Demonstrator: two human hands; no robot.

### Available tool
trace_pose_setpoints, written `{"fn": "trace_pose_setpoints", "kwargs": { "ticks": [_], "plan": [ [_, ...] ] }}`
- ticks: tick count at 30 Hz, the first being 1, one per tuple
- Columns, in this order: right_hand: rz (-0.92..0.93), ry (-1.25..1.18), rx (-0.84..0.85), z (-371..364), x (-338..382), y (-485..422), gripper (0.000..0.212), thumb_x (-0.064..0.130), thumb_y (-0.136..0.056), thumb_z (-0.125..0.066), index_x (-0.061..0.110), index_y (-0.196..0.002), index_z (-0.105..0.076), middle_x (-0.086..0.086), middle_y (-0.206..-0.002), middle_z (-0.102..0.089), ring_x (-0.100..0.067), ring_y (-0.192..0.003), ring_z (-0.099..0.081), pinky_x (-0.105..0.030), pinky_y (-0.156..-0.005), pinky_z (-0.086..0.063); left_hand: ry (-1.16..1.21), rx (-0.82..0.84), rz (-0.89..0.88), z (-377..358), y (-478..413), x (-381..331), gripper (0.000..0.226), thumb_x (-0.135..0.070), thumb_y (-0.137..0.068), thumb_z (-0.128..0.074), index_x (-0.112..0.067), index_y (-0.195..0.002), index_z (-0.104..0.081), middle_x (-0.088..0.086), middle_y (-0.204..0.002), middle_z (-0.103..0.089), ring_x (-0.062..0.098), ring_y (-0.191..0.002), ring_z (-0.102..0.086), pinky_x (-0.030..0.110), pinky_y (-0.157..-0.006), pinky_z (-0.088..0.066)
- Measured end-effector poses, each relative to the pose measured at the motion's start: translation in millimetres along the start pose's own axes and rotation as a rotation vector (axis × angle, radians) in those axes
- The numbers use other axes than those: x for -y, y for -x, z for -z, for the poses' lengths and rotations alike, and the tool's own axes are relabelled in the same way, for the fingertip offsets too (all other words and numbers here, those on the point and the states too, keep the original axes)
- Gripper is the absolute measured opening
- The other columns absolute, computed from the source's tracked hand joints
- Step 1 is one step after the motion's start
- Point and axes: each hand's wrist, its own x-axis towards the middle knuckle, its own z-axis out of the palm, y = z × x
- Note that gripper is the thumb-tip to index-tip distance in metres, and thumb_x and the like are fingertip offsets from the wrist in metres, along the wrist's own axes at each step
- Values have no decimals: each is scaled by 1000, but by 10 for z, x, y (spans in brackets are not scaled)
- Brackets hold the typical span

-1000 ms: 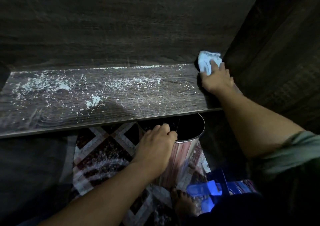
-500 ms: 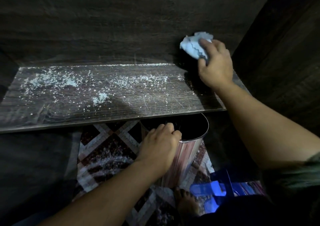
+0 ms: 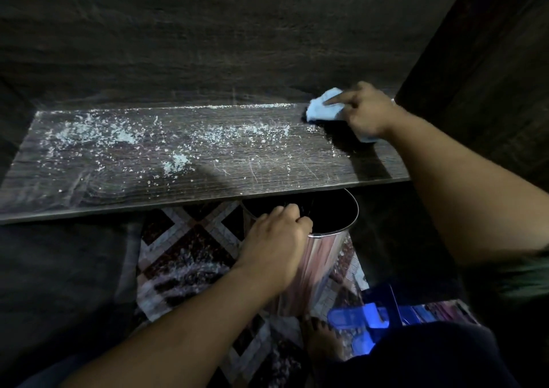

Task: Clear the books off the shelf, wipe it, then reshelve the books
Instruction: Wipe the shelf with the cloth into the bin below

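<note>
Head view gives me the shelf (image 3: pixel 118 191) bare of books. I see none anywhere in frame, so I can't say where they have been put. By my reckoning the clearing step is done and the wiping has barely begun.

My right hand (image 3: pixel 367 110) sits at the shelf's far right back corner, in the upper right of the frame. It clutches a pale blue cloth (image 3: pixel 322 110), with the index finger laid straight along the top and pressing it onto the wood. White crumbs (image 3: pixel 175 164) are scattered over most of the board, thickest toward the upper left and centre, with a thin line along the back edge. Only the strip nearest the cloth looks free of them.

My left hand (image 3: pixel 273 239) is well apart from the right, lower centre of the frame. Its fingers are curled over the rim of a metal bin (image 3: pixel 326 257) held just under the shelf's front edge, above a patterned rug (image 3: pixel 184 239). I take it the bin is there to catch the sweepings.

What is left, as I judge it, is nearly the whole wipe, drawn across to the left of the frame and forward into the bin, and then all of the reshelving.
</note>
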Motion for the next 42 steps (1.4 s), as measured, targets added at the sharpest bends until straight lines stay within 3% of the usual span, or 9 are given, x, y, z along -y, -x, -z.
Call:
{"fn": "trace_pose_setpoints", "kwargs": {
  "ticks": [3, 7, 11, 16, 20, 25, 33, 38, 42],
  "plan": [
    [-187, 212, -181, -20, -312, 196, 43, 38, -96, -44, 39, -139, -45, -13, -144, -34, -36, -130, -38, -47, -106, -32, -4, -10, 7, 14, 8, 20, 32, -5, -89, -50, -20, -118, -53, 2, -110, -45, 22, -108, -45, 33, -90, -38],
    [-220, 156, -133, -317, -661, 451, 60, 53, -93, -33, 28, -148, -35, -23, -154, -21, -39, -140, -24, -45, -115, -22, -3, -4, -4, 19, 37, 16, 34, -4, -88, -52, -20, -118, -53, 1, -109, -46, 21, -106, -45, 32, -89, -38],
    [-247, 73, -142, -464, -414, 398, 52, 33, -97, -45, 31, -147, -36, -23, -154, -23, -41, -138, -27, -40, -114, -23, 2, -8, -9, 25, 30, 18, 32, -6, -89, -53, -20, -118, -54, 0, -109, -46, 21, -106, -46, 31, -89, -38],
    [6, -218, -215, -528, 39, 482, 49, 8, -92, -47, 24, -138, -52, -15, -142, -44, -34, -128, -42, -32, -109, -31, 15, -1, -11, 36, -9, -32, 29, -7, -88, -54, -20, -114, -55, 0, -107, -46, 21, -105, -46, 31, -88, -39],
    [-220, 61, -465, -238, -148, 409, 50, 17, -91, -48, 27, -140, -47, -9, -150, -37, -36, -128, -40, -41, -104, -33, 30, -18, -15, 53, -12, -40, 30, -10, -89, -55, -22, -117, -55, -1, -109, -47, 20, -106, -46, 31, -87, -39],
    [-328, 126, -179, -344, -609, 445, 51, 36, -98, -40, 23, -147, -36, -17, -155, -23, -38, -138, -26, -45, -112, -26, 38, -23, 0, 69, 11, -20, 31, -11, -90, -56, -23, -118, -56, -3, -111, -47, 18, -108, -45, 30, -88, -39],
    [-83, -134, -180, -571, 116, 592, 49, 15, -91, -49, 27, -138, -51, -12, -149, -39, -35, -131, -38, -39, -111, -29, 8, 8, 14, 58, 14, -25, 30, -10, -89, -55, -23, -116, -55, -2, -108, -45, 19, -106, -45, 31, -87, -39],
    [-123, -69, -420, -440, 293, 521, 53, 17, -90, -49, 26, -142, -45, -10, -153, -32, -35, -131, -35, -43, -107, -27, -13, 20, 17, 58, 67, -17, 32, -8, -90, -53, -22, -119, -54, -1, -111, -45, 20, -110, -45, 32, -89, -40],
    [-315, -3, -77, -346, 75, 260, 56, 39, -95, -40, 42, -149, -23, -3, -162, -5, -30, -146, -6, -55, -113, -7, -26, 33, 0, 51, 98, 6, 31, -10, -92, -51, -21, -120, -53, -1, -112, -45, 20, -112, -44, 32, -93, -39]
  ]
}}
